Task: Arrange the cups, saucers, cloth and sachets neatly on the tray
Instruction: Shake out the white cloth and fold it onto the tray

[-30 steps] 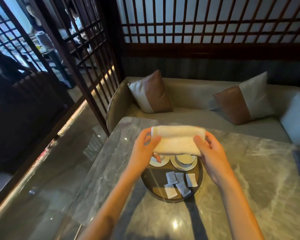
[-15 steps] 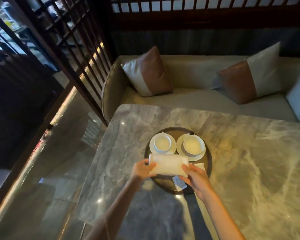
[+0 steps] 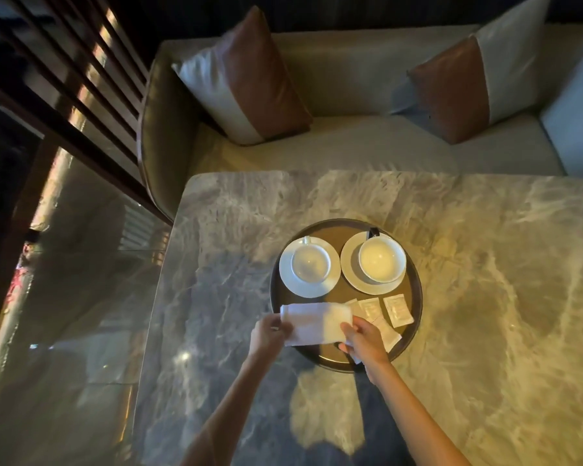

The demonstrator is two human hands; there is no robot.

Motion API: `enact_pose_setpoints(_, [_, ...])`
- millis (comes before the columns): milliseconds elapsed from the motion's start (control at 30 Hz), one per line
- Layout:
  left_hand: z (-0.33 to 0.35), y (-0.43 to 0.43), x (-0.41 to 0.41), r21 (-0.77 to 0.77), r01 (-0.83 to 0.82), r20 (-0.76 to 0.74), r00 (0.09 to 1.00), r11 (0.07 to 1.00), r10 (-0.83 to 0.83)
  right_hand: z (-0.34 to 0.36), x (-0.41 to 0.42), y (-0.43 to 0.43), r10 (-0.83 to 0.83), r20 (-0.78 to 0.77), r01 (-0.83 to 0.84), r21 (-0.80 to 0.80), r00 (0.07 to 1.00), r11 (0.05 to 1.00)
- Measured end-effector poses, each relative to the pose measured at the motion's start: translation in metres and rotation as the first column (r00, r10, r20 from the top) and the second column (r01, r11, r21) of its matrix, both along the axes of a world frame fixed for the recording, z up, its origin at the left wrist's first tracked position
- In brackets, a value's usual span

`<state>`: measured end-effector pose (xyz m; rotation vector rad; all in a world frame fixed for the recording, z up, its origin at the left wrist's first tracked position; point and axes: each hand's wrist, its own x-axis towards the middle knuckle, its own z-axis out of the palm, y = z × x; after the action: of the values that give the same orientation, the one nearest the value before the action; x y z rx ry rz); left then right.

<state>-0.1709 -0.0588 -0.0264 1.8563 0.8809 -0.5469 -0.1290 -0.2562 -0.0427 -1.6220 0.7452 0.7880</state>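
Observation:
A round dark tray (image 3: 416,297) sits on the marble table (image 3: 485,297). At its far side two white cups stand on white saucers: the left cup (image 3: 310,263) on its saucer (image 3: 334,280), the right cup (image 3: 381,259) on its saucer (image 3: 349,264). Several white sachets (image 3: 398,310) lie at the tray's near right. A folded white cloth (image 3: 312,322) rests low over the tray's near left. My left hand (image 3: 266,334) grips its left end, my right hand (image 3: 362,341) its right end, covering part of the sachets.
A beige sofa (image 3: 350,142) with two brown and white cushions (image 3: 246,79) runs behind the table. A dark wooden lattice screen (image 3: 64,79) stands to the left, above a glossy floor (image 3: 64,331). The table's left edge lies near the tray.
Both hands have brought the cloth down from chest height to the tray's near left. The view has tilted downward, so the cups and sachets show fully.

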Motion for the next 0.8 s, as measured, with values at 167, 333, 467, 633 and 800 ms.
enact_pose_setpoints(167, [-0.004,-0.002,0.003,0.05,-0.023,0.031,0.999,0.998,0.022,-0.01,-0.005,0.004,0.082,0.114,-0.071,-0.098,0.99,0.993])
enact_pose_setpoints(333, [-0.005,-0.009,0.006,0.176,-0.002,0.129,0.991,0.984,-0.021,-0.015,-0.007,0.007,0.147,0.176,-0.116,-0.176,0.973,0.977])
enact_pose_setpoints(467, [-0.007,-0.015,0.006,0.252,0.028,0.115,0.992,0.967,-0.058,-0.015,-0.009,0.007,0.275,0.209,-0.205,-0.302,0.939,0.931])
enact_pose_setpoints(633, [-0.009,-0.014,0.006,0.238,0.056,0.058,0.996,0.97,-0.071,-0.01,-0.011,0.006,0.365,0.257,-0.251,-0.388,0.895,0.887])
enact_pose_setpoints(800, [-0.014,-0.014,0.005,0.178,0.019,0.033,0.999,0.984,-0.025,-0.011,-0.011,0.007,0.373,0.273,-0.247,-0.403,0.887,0.881])
